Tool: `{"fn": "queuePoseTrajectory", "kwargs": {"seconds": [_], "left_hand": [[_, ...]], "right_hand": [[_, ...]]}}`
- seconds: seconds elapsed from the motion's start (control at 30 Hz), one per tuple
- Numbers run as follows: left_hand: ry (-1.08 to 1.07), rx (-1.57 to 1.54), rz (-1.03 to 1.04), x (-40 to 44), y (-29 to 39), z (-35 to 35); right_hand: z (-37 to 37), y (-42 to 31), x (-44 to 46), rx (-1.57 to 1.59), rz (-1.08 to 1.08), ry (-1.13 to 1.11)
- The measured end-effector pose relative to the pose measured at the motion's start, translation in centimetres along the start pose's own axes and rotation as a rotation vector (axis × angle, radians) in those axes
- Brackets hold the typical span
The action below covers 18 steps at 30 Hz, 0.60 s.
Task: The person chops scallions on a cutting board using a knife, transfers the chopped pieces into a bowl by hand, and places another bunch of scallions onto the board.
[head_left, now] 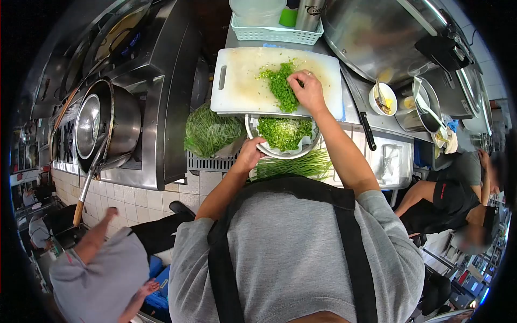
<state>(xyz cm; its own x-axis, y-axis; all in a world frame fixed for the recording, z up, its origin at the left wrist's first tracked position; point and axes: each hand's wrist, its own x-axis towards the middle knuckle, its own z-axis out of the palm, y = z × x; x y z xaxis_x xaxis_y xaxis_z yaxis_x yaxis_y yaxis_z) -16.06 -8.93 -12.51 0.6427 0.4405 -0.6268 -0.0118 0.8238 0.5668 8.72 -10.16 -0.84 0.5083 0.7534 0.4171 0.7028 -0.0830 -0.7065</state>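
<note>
My left hand (251, 155) grips the rim of a metal bowl (251, 131) at its left side. The bowl has a white paper lining and contains chopped scallions (284, 134), green with paler pieces. It sits right against the near edge of a white cutting board (239, 89). On that board lies a heap of finely chopped scallions (281, 89). Bent fingers of my right hand (307, 89) rest at the heap's right side, curled together; whatever is in them is hidden. Long uncut scallions (296, 166) stretch out below the bowl, close to my body.
A knife (366, 126) lies right of the board, near a small white bowl (383, 99) and a metal container (414, 116). A bag of greens (212, 132) is at left. A pot (121, 121) stands on the stove. Co-workers (102, 269) (452, 199) are on both sides.
</note>
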Motion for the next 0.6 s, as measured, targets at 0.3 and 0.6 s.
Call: {"fn": "queuePoseTrajectory", "kwargs": {"seconds": [0.3,0.6], "left_hand": [[-0.033,0.020,-0.003,-0.9,0.8,0.4],[0.040,0.060,0.006,-0.5,-0.6,-1.9]], "right_hand": [[-0.6,-3.9,-6.7,-0.010,-0.055,-0.032],[0.4,-3.0,-0.4,0.128,-0.078,0.015]]}}
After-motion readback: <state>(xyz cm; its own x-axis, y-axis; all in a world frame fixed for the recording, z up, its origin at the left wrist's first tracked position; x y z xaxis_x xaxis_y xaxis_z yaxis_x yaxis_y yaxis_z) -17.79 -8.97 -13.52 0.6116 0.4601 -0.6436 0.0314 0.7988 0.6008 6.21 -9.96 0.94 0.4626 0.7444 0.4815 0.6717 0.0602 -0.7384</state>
